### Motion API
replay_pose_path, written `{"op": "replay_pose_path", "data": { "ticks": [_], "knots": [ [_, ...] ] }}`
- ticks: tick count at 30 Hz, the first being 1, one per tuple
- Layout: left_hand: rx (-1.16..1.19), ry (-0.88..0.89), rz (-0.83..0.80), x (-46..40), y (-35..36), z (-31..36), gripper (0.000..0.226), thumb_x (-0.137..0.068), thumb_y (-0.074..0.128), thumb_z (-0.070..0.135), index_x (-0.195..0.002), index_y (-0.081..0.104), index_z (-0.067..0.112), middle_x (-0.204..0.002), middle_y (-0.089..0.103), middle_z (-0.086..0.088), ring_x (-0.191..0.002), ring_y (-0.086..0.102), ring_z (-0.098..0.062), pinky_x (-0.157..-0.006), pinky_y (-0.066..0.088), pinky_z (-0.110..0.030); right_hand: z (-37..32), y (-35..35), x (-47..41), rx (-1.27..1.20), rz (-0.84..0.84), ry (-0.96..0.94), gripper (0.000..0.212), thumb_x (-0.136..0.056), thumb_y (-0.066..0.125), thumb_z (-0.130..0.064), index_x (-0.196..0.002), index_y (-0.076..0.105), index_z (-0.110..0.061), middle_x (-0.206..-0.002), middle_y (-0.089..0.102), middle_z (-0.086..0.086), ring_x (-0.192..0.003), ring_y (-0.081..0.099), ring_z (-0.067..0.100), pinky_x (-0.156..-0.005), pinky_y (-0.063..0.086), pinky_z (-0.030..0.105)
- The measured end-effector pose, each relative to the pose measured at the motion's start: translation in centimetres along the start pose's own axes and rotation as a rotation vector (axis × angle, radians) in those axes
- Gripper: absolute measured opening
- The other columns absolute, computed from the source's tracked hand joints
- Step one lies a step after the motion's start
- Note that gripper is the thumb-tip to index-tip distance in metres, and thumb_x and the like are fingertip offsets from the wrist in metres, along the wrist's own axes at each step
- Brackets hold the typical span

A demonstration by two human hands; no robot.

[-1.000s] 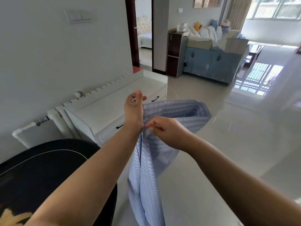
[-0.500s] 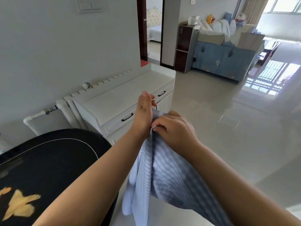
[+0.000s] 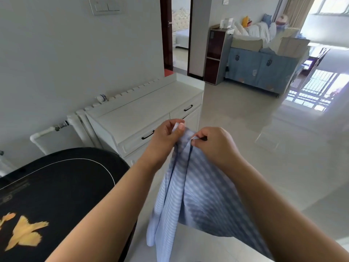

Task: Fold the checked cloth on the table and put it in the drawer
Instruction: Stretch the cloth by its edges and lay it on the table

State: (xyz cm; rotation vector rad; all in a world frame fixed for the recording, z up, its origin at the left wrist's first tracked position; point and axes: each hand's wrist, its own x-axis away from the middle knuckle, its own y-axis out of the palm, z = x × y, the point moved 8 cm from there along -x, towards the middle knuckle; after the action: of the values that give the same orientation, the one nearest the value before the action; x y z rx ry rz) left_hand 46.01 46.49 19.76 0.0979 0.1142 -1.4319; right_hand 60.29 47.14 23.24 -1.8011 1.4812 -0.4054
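Observation:
The blue-and-white checked cloth (image 3: pixel 196 195) hangs in the air in front of me, doubled over, its folds drooping toward the floor. My left hand (image 3: pixel 163 137) pinches one top corner between thumb and fingers. My right hand (image 3: pixel 213 144) pinches the other top corner right beside it, the two hands a few centimetres apart. Behind the hands stands a white cabinet (image 3: pixel 143 110) with two shut drawers; the nearer drawer (image 3: pixel 139 140) has a black handle just left of my left hand.
A black oval table (image 3: pixel 56 186) with a gold fish pattern fills the lower left. A white radiator pipe (image 3: pixel 49 130) runs along the wall beside the cabinet. Glossy tiled floor (image 3: pixel 264 148) spreads to the right toward a blue-covered sofa (image 3: pixel 260 69).
The far side of the cloth has dropped from its spread-out position and now hangs doubled. Both hands have come lower and moved slightly apart, each pinching a top corner.

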Motion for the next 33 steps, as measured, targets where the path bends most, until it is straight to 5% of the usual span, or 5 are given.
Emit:
{"op": "replay_pose_path", "data": {
  "ticks": [5, 12, 17, 23, 33],
  "knots": [
    [0.09, -0.038, 0.045, 0.7, -2.0, 0.0, 0.014, -0.088, 0.064, 0.009, -0.077, 0.073, 0.011, -0.075, 0.071, -0.004, -0.075, 0.063, -0.021, -0.078, 0.05, -0.035, 0.7, -0.4, -0.5, -0.006, 0.003, 0.007, 0.018, -0.083, 0.066, -0.026, -0.073, 0.066, -0.011, -0.07, 0.064, -0.001, -0.067, 0.056, 0.02, -0.063, 0.042, 0.031],
    [-0.016, 0.095, 0.208, 1.0, -1.1, 2.0, 0.014, -0.084, 0.07, 0.007, -0.072, 0.071, 0.015, -0.071, 0.07, 0.002, -0.067, 0.063, -0.007, -0.066, 0.05, -0.021, -2.1, -0.9, 0.8, 0.177, 0.146, -0.245, 0.01, -0.085, 0.064, -0.026, -0.084, 0.071, -0.018, -0.109, 0.05, -0.006, -0.108, 0.039, 0.015, -0.09, 0.035, 0.029],
    [0.035, 0.096, 0.181, 1.6, -0.1, 2.4, 0.016, -0.088, 0.065, 0.004, -0.076, 0.071, 0.013, -0.069, 0.071, 0.006, -0.064, 0.063, -0.002, -0.062, 0.047, -0.014, -2.8, -1.3, 0.7, 0.115, 0.188, -0.261, 0.009, -0.085, 0.065, -0.026, -0.085, 0.071, -0.018, -0.108, 0.053, -0.003, -0.103, 0.047, 0.018, -0.085, 0.04, 0.032],
    [0.148, -0.047, 0.042, 1.7, 0.5, 1.4, 0.016, -0.092, 0.059, 0.008, -0.081, 0.07, 0.013, -0.076, 0.073, 0.003, -0.074, 0.067, -0.013, -0.069, 0.054, -0.028, -2.0, -1.4, 0.3, -0.095, 0.128, -0.153, 0.007, -0.086, 0.066, -0.024, -0.082, 0.064, -0.018, -0.091, 0.061, -0.007, -0.08, 0.059, 0.015, -0.076, 0.05, 0.036],
    [0.121, -0.072, -0.071, 1.3, 0.7, 0.6, 0.018, -0.092, 0.059, 0.012, -0.084, 0.075, 0.014, -0.091, 0.074, -0.005, -0.087, 0.069, -0.019, -0.075, 0.054, -0.032, -1.3, -1.8, -0.8, -0.107, 0.034, -0.088, 0.014, -0.081, 0.073, -0.028, -0.08, 0.07, -0.014, -0.073, 0.067, -0.008, -0.067, 0.06, 0.003, -0.057, 0.042, 0.011]
  ]
}}
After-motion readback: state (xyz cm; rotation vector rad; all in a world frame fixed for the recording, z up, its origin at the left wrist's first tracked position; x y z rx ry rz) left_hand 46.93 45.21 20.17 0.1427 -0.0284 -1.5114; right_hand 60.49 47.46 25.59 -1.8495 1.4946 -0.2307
